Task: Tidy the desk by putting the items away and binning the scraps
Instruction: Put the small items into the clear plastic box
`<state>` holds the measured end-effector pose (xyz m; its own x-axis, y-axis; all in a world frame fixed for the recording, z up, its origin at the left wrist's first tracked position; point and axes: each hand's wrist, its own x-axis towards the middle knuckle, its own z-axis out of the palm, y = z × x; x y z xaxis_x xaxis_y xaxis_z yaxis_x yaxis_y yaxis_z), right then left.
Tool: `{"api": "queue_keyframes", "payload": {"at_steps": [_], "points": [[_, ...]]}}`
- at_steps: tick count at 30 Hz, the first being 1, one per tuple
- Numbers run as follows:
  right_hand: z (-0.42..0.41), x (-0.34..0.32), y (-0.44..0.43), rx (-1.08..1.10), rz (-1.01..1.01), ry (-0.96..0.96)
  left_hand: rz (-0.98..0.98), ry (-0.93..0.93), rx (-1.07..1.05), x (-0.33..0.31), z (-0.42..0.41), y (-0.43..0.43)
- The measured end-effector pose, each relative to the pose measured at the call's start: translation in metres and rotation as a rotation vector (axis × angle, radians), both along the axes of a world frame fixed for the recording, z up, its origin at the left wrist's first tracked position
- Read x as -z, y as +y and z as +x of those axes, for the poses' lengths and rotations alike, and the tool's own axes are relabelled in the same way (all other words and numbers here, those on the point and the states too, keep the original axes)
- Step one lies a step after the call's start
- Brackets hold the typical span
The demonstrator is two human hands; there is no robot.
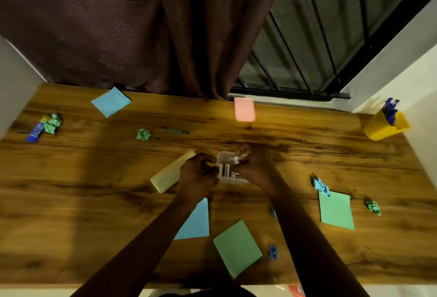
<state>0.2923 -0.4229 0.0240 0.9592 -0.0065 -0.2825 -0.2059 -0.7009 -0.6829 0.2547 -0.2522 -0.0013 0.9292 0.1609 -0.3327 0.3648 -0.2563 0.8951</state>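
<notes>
A small clear plastic box (230, 178) with white erasers inside stands at the middle of the wooden desk (94, 178). My left hand (197, 176) grips the box's left side with curled fingers. My right hand (254, 166) pinches a small white eraser (237, 160) over the box's far right corner. The box's pink lid (244, 109) lies at the desk's far edge. A pale yellow pencil case (169, 173) lies just left of my left hand.
Crumpled green scraps (143, 134) (53, 123) (373, 207) and a blue scrap (321, 186) lie about. Blue sheets (110, 102) (197, 222) and green sheets (237, 248) (335, 209), a glue stick (35, 132), a green crayon (177, 131), a blue sharpener (272, 251) and a yellow pen cup (384, 126) also sit here.
</notes>
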Motion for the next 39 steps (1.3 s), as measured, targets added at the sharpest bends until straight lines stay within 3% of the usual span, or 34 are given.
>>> {"api": "queue_keyframes", "payload": {"at_steps": [7,15,24,30,32,35,39], "points": [[0.000,0.006,0.013,-0.165,-0.476,-0.195,-0.071,0.027,-0.017,0.003,0.000,-0.003],[-0.001,0.008,0.018,-0.161,-0.556,-0.123,-0.012,0.025,0.000,0.001,0.006,-0.002],[0.007,0.008,0.003,-0.158,-0.390,-0.116,0.068,-0.038,0.058,0.006,0.010,0.004],[0.031,-0.026,-0.028,0.076,0.192,-0.068,-0.016,-0.096,0.033,0.004,0.032,0.007],[0.042,-0.029,-0.036,0.164,0.299,-0.053,0.011,-0.135,0.053,-0.001,0.042,0.006],[0.060,-0.019,-0.041,0.233,0.326,-0.072,-0.001,-0.161,0.059,-0.003,0.061,0.005],[0.089,0.003,-0.036,0.270,0.146,-0.109,0.007,-0.156,0.026,-0.005,0.091,-0.002]]}}
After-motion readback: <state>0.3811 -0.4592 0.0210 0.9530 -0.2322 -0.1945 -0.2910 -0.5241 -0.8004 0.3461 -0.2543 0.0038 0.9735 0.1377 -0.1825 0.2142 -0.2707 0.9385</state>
